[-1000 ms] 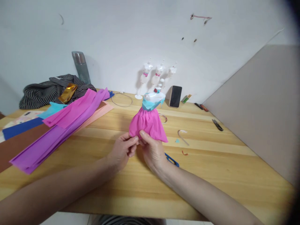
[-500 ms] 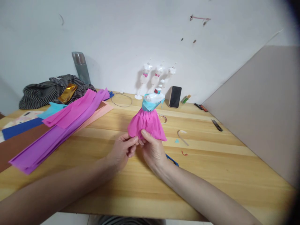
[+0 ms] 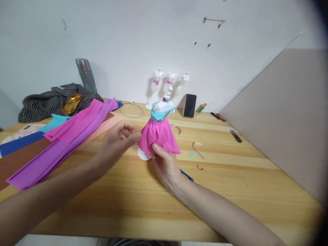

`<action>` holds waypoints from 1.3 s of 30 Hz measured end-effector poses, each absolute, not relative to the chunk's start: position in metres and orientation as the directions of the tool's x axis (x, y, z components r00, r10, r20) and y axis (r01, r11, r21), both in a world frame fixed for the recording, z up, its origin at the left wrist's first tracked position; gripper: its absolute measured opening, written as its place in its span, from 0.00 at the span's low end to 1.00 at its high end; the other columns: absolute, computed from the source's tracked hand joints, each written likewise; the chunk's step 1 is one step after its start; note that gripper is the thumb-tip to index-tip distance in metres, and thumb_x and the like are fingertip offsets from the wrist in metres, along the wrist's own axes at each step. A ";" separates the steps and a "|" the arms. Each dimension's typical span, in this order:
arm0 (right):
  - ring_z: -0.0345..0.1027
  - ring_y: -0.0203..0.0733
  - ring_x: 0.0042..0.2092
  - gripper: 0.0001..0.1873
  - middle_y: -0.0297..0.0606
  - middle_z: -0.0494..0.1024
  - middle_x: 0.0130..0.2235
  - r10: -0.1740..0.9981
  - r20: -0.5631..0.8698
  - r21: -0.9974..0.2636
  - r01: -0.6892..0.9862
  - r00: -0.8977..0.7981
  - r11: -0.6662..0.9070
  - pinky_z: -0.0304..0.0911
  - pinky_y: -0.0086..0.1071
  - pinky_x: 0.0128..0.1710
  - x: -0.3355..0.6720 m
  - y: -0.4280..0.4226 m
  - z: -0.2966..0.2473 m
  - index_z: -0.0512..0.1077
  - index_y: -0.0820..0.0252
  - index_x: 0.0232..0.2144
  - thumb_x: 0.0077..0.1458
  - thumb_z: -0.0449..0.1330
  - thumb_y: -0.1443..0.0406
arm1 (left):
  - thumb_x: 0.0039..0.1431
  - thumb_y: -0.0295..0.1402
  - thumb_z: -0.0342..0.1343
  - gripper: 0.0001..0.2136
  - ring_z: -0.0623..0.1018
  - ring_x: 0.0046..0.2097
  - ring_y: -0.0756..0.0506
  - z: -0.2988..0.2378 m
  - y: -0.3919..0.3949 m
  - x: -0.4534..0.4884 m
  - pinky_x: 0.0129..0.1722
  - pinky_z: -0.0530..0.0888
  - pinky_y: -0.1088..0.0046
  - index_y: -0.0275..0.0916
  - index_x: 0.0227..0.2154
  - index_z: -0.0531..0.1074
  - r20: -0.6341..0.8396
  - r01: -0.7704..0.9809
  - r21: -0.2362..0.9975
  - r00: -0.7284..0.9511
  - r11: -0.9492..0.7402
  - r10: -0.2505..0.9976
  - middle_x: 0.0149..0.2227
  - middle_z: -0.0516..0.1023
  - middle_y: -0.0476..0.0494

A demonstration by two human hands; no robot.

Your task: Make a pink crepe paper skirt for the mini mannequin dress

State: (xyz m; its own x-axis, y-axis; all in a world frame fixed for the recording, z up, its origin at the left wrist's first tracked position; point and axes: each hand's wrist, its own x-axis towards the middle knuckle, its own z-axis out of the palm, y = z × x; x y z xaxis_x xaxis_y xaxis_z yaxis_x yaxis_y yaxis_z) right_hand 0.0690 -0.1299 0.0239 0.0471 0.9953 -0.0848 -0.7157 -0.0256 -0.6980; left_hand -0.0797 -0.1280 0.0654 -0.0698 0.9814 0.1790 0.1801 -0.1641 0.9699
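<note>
A small white dress form [image 3: 164,107] wears a light blue wrapped top [image 3: 159,115] and a gathered pink skirt [image 3: 160,135]. It leans, and its round white base [image 3: 144,153] shows under the skirt at the left. My right hand [image 3: 166,164] pinches the skirt's lower edge, thumb in front and fingers mostly hidden behind. Just left of the skirt, my left hand [image 3: 120,138] is raised with loosely curled fingers and the thumb held apart, pointing at the hem. I see nothing held in it.
Strips of pink [image 3: 74,124] and purple crepe paper [image 3: 55,155] lie at left, before a striped cloth [image 3: 46,102] and a bottle [image 3: 86,77]. Several white dress forms [image 3: 169,79] and a phone [image 3: 189,106] stand by the wall. Blue-handled scissors [image 3: 187,175] and a cutter [image 3: 235,136] lie right.
My left hand has let go of the skirt's hem and moved up and left, uncovering the white base. My right hand keeps its pinch. The whole view has shifted slightly.
</note>
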 end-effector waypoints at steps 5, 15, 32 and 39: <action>0.69 0.37 0.31 0.17 0.30 0.79 0.29 0.999 -0.040 -0.712 -0.702 0.037 -0.003 0.68 0.34 0.40 0.071 -0.131 0.023 0.75 0.56 0.33 0.37 0.69 0.70 | 0.45 0.42 0.64 0.25 0.70 0.55 0.38 0.105 -0.086 -0.086 0.56 0.64 0.58 0.41 0.48 0.73 0.351 0.371 0.809 0.316 -0.456 0.881 0.54 0.72 0.41; 0.74 0.43 0.41 0.20 0.34 0.82 0.35 1.000 -0.005 -0.682 -0.731 0.020 0.011 0.65 0.40 0.51 0.066 -0.133 0.024 0.76 0.55 0.37 0.36 0.69 0.71 | 0.41 0.32 0.65 0.22 0.70 0.55 0.38 0.093 -0.077 -0.066 0.58 0.63 0.61 0.43 0.43 0.75 0.419 0.288 0.806 0.341 -0.518 0.841 0.51 0.74 0.42; 0.72 0.41 0.36 0.17 0.32 0.80 0.31 1.000 -0.022 -0.667 -0.745 -0.006 -0.019 0.67 0.36 0.44 0.067 -0.134 0.020 0.76 0.55 0.32 0.34 0.68 0.71 | 0.46 0.31 0.61 0.21 0.70 0.56 0.39 0.089 -0.077 -0.056 0.57 0.62 0.59 0.40 0.46 0.72 0.455 0.212 0.824 0.307 -0.526 0.836 0.52 0.74 0.41; 0.69 0.37 0.32 0.15 0.29 0.78 0.27 0.999 -0.005 -0.679 -0.733 -0.047 -0.038 0.66 0.32 0.37 0.068 -0.137 0.006 0.75 0.55 0.29 0.34 0.69 0.71 | 0.46 0.31 0.61 0.21 0.70 0.57 0.39 0.086 -0.074 -0.056 0.58 0.62 0.58 0.39 0.47 0.73 0.456 0.134 0.850 0.300 -0.510 0.838 0.53 0.75 0.40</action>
State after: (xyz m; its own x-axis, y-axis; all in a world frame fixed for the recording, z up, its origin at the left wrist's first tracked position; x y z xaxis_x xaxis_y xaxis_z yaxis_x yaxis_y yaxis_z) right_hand 0.0678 -0.1368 0.0057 -0.0475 0.9989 -0.0048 -0.7331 -0.0381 -0.6790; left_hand -0.0561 -0.0735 0.0858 0.2997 0.8381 0.4557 0.1338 -0.5099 0.8497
